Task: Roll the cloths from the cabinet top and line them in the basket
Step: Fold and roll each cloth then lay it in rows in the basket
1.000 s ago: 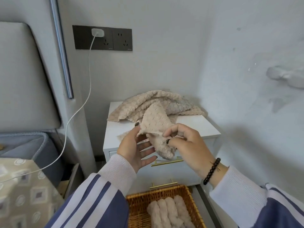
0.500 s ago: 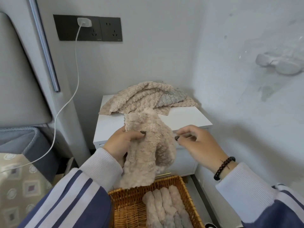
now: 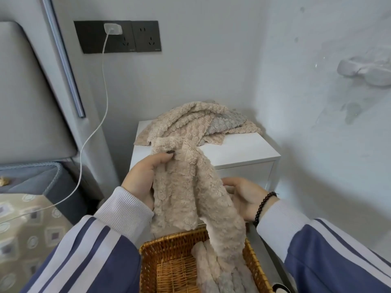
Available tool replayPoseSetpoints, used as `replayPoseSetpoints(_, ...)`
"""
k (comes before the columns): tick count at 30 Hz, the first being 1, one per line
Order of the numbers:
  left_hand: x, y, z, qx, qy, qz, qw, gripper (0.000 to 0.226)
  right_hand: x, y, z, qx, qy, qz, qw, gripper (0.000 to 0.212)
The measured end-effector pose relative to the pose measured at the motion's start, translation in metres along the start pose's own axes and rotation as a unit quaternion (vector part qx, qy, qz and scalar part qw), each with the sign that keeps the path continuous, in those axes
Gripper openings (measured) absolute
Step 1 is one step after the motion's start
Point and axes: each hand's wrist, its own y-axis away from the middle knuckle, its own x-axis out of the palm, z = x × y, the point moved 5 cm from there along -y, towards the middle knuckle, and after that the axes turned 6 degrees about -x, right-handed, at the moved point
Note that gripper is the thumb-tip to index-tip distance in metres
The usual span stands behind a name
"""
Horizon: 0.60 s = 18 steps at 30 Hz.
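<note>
- Beige cloth (image 3: 188, 193) hangs from the left hand (image 3: 143, 178) — thumb pinching its top edge — with its tail reaching into the basket (image 3: 169, 263).
- Right hand (image 3: 245, 197), fingers loosely spread, touches the cloth from behind.
- Beyond the grip, more cloths (image 3: 198, 123) sit heaped on the cabinet (image 3: 239, 153).
- Below it, rolled cloths (image 3: 213, 278) lie in the basket.

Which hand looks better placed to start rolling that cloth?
Probably the right hand. It sits low beside the hanging cloth, near its loose end, while the left hand already pinches the top and can keep holding it.
</note>
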Motion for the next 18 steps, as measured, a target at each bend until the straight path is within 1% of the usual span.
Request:
replayPoseSetpoints(1, -0.003, 0.000, -0.002, -0.001, -0.007, 0.002, 1.000, 0.032, 0.002, 0.002, 0.007, -0.022, 0.009, -0.007, 1.000, 0.015)
replayPoseSetpoints(2, -0.008, -0.001, -0.003, -0.001, -0.015, 0.002, 1.000, 0.033, 0.002, 0.004, 0.015, -0.048, 0.021, -0.028, 0.998, 0.022)
replayPoseSetpoints(3, -0.012, -0.002, -0.004, 0.001, -0.026, -0.004, 1.000, 0.033, -0.001, 0.007, 0.026, -0.078, 0.023, -0.049, 0.995, 0.025)
replayPoseSetpoints(4, -0.018, -0.005, -0.004, 0.004, -0.040, -0.016, 0.999, 0.032, -0.004, 0.009, 0.038, -0.118, 0.020, -0.066, 0.991, 0.020)
replayPoseSetpoints(6, -0.029, -0.010, -0.006, 0.019, -0.071, -0.050, 0.996, 0.030, -0.007, 0.020, 0.059, -0.182, -0.001, -0.072, 0.981, 0.007)
replayPoseSetpoints(8, -0.038, -0.014, -0.007, 0.021, -0.102, -0.081, 0.991, 0.028, -0.015, 0.030, 0.074, -0.219, -0.042, -0.092, 0.970, 0.006)
replayPoseSetpoints(9, -0.040, -0.014, -0.008, 0.017, -0.121, -0.091, 0.988, 0.027, -0.019, 0.036, 0.079, -0.234, -0.049, -0.105, 0.965, 0.010)
replayPoseSetpoints(10, -0.043, -0.015, -0.009, 0.014, -0.137, -0.098, 0.986, 0.027, -0.023, 0.040, 0.084, -0.246, -0.030, -0.119, 0.962, 0.014)
replayPoseSetpoints(12, -0.048, -0.017, -0.010, 0.003, -0.159, -0.112, 0.981, 0.026, -0.028, 0.050, 0.089, -0.245, 0.054, -0.129, 0.959, 0.019)
replayPoseSetpoints(14, -0.054, -0.019, -0.011, -0.021, -0.174, -0.123, 0.977, 0.031, -0.033, 0.054, 0.089, -0.219, 0.126, -0.114, 0.961, 0.024)
replayPoseSetpoints(16, -0.056, -0.021, -0.007, -0.043, -0.196, -0.122, 0.972, 0.033, -0.034, 0.057, 0.088, -0.191, 0.175, -0.095, 0.961, 0.022)
replayPoseSetpoints(18, -0.058, -0.024, -0.005, -0.030, -0.220, -0.128, 0.967, 0.021, -0.036, 0.057, 0.090, -0.203, 0.179, -0.119, 0.955, 0.014)
